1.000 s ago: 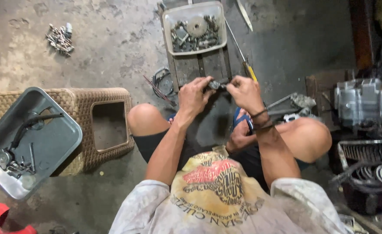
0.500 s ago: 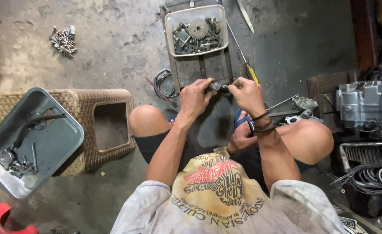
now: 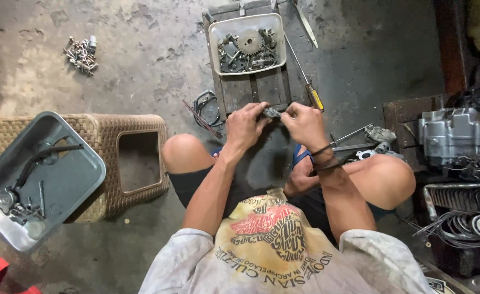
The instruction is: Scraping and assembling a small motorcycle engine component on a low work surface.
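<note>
I squat on a concrete floor with both hands raised in front of my knees. My left hand and my right hand meet on a small dark metal part, pinched between the fingers of both. The part is mostly hidden by my fingertips. Just beyond my hands stands a dark wooden block carrying a white tray with a gear and several metal parts in it.
A yellow-handled screwdriver lies right of the block. A wicker stool stands at left bearing a grey metal tray with small parts. Loose bolts lie far left. An engine block and wire coils are at right.
Both hands stay on the small part; the fingers have shifted slightly around it. The view has drifted a little.
</note>
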